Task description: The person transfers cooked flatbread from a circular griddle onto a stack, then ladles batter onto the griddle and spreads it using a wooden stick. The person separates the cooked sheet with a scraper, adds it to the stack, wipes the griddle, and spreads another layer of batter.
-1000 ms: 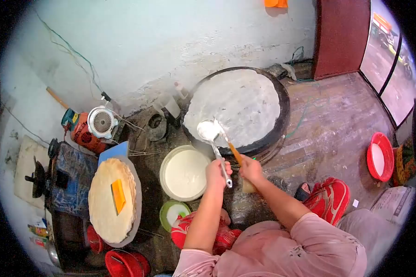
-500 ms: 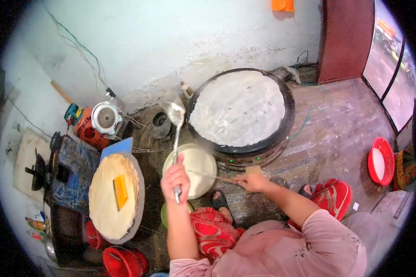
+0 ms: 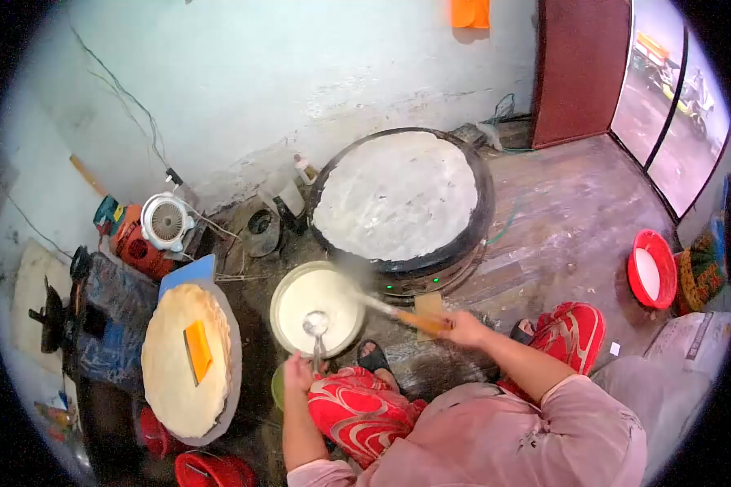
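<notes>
My left hand (image 3: 298, 373) is closed round the handle of a metal ladle (image 3: 316, 325). The ladle's bowl is over the tub of pale batter (image 3: 304, 290); whether it touches the batter I cannot tell. In my right hand (image 3: 464, 330) is a wooden-handled tool (image 3: 414, 317); its far end is smeared by motion between the tub and the griddle's front edge. On the round black griddle (image 3: 486, 195) lies a broad, thin white sheet of batter (image 3: 398, 195).
To the left, a yellow scraper (image 3: 198, 351) rests on a stack of flat round sheets (image 3: 170, 357). Red buckets (image 3: 215, 471) stand below it. A blower (image 3: 167, 221) sits near the wall. At right is a red basin (image 3: 651, 268) with something white inside.
My left hand and the ladle have come down from above to the tub. The wooden-handled tool has swung, its far end now nearer the griddle. The view has shifted slightly.
</notes>
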`<state>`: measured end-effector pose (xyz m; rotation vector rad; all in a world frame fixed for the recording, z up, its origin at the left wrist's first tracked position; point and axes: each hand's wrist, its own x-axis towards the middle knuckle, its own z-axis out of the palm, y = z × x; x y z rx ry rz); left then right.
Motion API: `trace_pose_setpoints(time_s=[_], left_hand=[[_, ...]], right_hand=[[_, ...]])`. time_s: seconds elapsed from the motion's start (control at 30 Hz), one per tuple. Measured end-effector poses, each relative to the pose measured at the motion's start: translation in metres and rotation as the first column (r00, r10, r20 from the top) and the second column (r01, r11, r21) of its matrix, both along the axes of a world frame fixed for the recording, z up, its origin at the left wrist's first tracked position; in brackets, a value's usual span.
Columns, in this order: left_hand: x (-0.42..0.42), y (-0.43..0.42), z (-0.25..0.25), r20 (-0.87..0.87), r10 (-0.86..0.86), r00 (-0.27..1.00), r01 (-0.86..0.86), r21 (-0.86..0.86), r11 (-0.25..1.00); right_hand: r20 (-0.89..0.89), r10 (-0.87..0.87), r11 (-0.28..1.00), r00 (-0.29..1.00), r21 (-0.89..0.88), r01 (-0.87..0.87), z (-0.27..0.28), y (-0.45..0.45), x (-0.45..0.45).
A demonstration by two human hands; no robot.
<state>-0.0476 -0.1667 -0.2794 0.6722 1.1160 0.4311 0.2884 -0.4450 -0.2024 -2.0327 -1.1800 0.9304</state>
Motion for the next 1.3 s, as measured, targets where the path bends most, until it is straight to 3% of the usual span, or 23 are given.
trace_pose_setpoints(time_s=[0.03,0.07,0.1,0.13,0.17,0.2,0.27,0.37,0.47,0.6,0.73,0.8,0.9,1.0,1.07,1.1,1.17,1.2,1.23,1.27,1.3], left_hand=[[-0.003,0.004,-0.01,-0.38,-0.078,0.922,0.131,0.115,0.985],[-0.009,0.013,-0.024,-0.376,-0.085,0.923,0.137,0.112,0.984],[-0.015,0.022,-0.032,-0.374,0.022,0.927,0.021,0.111,0.994],[-0.02,0.028,-0.041,-0.373,0.131,0.918,-0.096,0.11,0.989],[-0.004,0.017,0.017,-0.296,0.159,0.942,-0.142,0.077,0.987],[-0.005,0.026,0.022,-0.045,0.19,0.981,-0.187,0.066,0.98],[0.038,0.003,0.101,0.028,0.339,0.94,-0.339,0.156,0.928],[0.09,-0.032,0.178,0.324,0.277,0.905,-0.353,0.206,0.913],[0.139,-0.056,0.207,0.462,0.203,0.863,-0.296,0.137,0.945],[0.18,-0.06,0.171,0.451,0.145,0.88,-0.166,0.007,0.986],[0.194,-0.059,0.142,0.354,0.021,0.935,-0.026,0.01,1.0],[0.197,-0.063,0.15,0.363,0.012,0.932,-0.023,0.026,0.999],[0.201,-0.065,0.157,0.366,0.002,0.931,-0.027,0.064,0.998],[0.202,-0.066,0.159,0.351,0.019,0.936,-0.045,0.068,0.997],[0.201,-0.066,0.159,0.357,0.012,0.934,-0.037,0.063,0.997],[0.201,-0.066,0.158,0.363,0.003,0.932,-0.026,0.059,0.998],[0.2,-0.065,0.158,0.358,-0.004,0.934,-0.019,0.06,0.998],[0.201,-0.065,0.158,0.36,-0.008,0.933,-0.015,0.062,0.998],[0.201,-0.067,0.16,0.361,-0.011,0.933,-0.012,0.061,0.998],[0.201,-0.069,0.163,0.354,-0.003,0.935,-0.025,0.075,0.997],[0.201,-0.071,0.165,0.347,0.005,0.938,-0.038,0.089,0.995]], right_hand=[[0.005,-0.008,1.0,1.0,-0.002,0.008,0.001,-0.002,0.007],[-0.16,-0.073,0.982,0.984,0.159,0.099,-0.001,-0.005,0.016],[-0.331,-0.105,0.931,0.938,0.299,0.21,-0.002,-0.01,0.023],[-0.33,-0.109,0.931,0.938,0.297,0.212,0.0,-0.014,0.029],[-0.53,-0.208,0.914,0.822,0.194,0.356,0.004,-0.018,0.037],[-0.694,-0.301,0.88,0.654,0.062,0.47,0.007,-0.021,0.044],[-0.709,-0.34,0.83,0.618,0.083,0.552,0.011,-0.023,0.057],[-0.731,-0.33,0.749,0.598,0.183,0.636,-0.018,-0.023,0.089],[-0.496,-0.529,0.695,0.689,0.212,0.687,-0.033,-0.013,0.12],[-0.492,-0.537,0.701,0.685,0.191,0.687,-0.038,0.001,0.143],[-0.376,-0.626,0.704,0.683,0.104,0.703,-0.059,0.011,0.16],[-0.339,-0.612,0.73,0.714,0.104,0.675,-0.053,0.017,0.162],[-0.434,-0.658,0.69,0.616,-0.021,0.723,-0.047,0.025,0.167],[-0.334,-0.672,0.716,0.661,-0.068,0.694,-0.054,0.033,0.177],[0.117,-0.651,0.758,0.75,0.045,0.651,-0.056,0.042,0.175],[0.114,-0.652,0.757,0.75,0.041,0.652,-0.057,0.043,0.172],[0.356,-0.568,0.802,0.742,0.035,0.596,-0.059,0.042,0.163],[0.48,-0.488,0.859,0.729,0.116,0.498,-0.063,0.039,0.162],[0.481,-0.489,0.858,0.728,0.116,0.5,-0.062,0.033,0.165],[0.027,-0.628,0.778,0.778,0.052,0.626,-0.045,0.025,0.162],[-0.422,-0.659,0.709,0.622,-0.073,0.702,-0.032,0.02,0.16]])
